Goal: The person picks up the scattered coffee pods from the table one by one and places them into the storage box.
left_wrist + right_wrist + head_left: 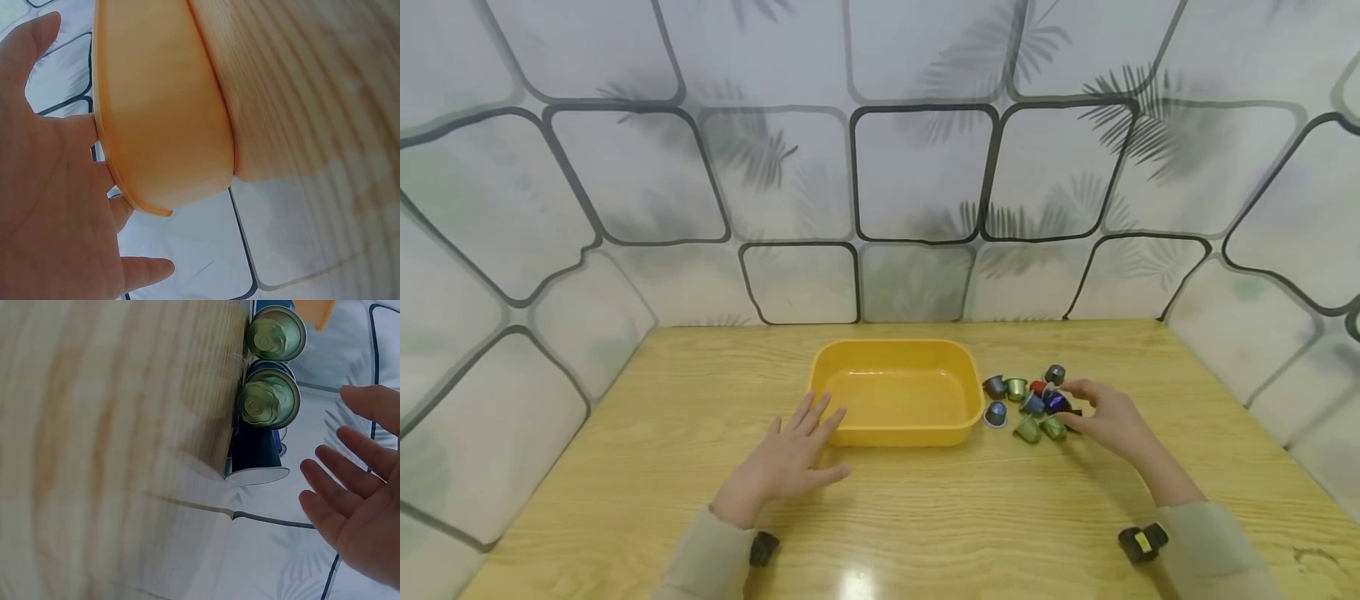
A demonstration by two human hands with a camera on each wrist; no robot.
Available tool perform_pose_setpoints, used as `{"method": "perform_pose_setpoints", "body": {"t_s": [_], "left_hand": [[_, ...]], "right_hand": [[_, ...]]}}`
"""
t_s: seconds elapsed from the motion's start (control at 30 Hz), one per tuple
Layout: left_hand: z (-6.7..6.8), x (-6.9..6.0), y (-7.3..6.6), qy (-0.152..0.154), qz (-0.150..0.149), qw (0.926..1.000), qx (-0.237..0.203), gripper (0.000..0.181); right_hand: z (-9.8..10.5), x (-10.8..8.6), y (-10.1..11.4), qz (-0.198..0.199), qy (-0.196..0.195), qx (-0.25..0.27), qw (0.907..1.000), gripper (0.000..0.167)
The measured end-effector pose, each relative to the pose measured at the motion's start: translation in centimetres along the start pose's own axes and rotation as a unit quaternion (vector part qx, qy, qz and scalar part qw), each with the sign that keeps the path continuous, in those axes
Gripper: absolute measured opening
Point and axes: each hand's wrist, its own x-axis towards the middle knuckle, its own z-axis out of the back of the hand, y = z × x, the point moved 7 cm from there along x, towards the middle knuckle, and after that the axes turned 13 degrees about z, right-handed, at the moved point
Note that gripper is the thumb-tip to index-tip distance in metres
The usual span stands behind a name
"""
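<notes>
A yellow plastic basin stands on the table with nothing in it. My left hand is at its left front corner, fingers spread and holding nothing. In the left wrist view the fingers lie by the rim of the orange-looking basin; whether they touch it I cannot tell. Right of the basin lies a cluster of coffee capsules, among them a green capsule, a shiny dark blue capsule and a red capsule. Over the cluster's right side is my right hand, its thumb and fingers apart, nothing between them.
The light wooden table runs back to a patterned cloth that rises behind and at both sides. In the right wrist view, a dark capsule stands beside two green ones. A black band shows at each wrist.
</notes>
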Motion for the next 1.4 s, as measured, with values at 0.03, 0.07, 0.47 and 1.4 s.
{"method": "perform_pose_setpoints", "body": {"t_s": [0.03,0.07,0.47,1.4], "left_hand": [[0.0,0.0,0.0,0.000,0.000,1.0000,-0.001,0.076],[0.0,0.0,0.0,0.000,0.000,1.0000,0.000,0.076],[0.3,-0.1,-0.2,0.009,0.001,1.0000,-0.004,0.076],[0.1,-0.1,0.0,0.007,0.002,0.9999,-0.007,0.075]], "right_hand": [[-0.1,0.0,-0.1,-0.003,0.004,0.002,1.0000,0.050],[-0.2,0.0,-0.2,-0.005,0.009,0.005,0.9999,0.049],[-0.5,0.1,-0.7,-0.009,0.034,0.003,0.9994,0.044],[-1.4,0.1,-2.7,-0.030,0.093,-0.007,0.9952,0.036]]}}
